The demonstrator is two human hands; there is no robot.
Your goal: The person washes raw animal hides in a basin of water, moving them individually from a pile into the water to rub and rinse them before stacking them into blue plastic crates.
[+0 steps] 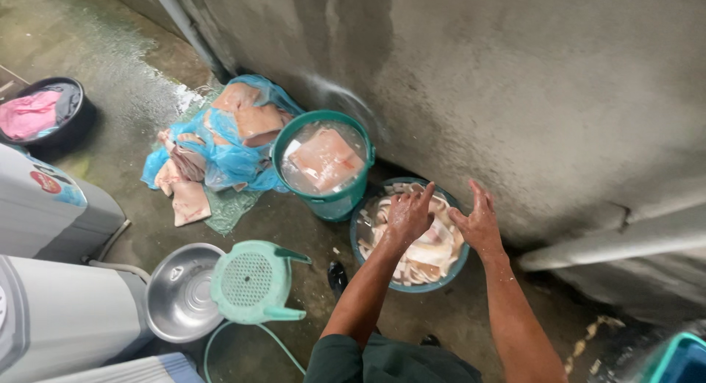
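Two hands hover over a round tub of pale cut strips on the floor, near the wall. The left hand and right hand have their fingers spread open, holding nothing. Just left of the tub stands a green bucket of water with a pale slab in it. Farther left lie slabs on blue plastic. Nearer are a green stool and a metal bowl.

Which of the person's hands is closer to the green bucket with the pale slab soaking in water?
Left. The left hand hovers over the round basin right beside the green bucket; the right hand is over the basin's far side.
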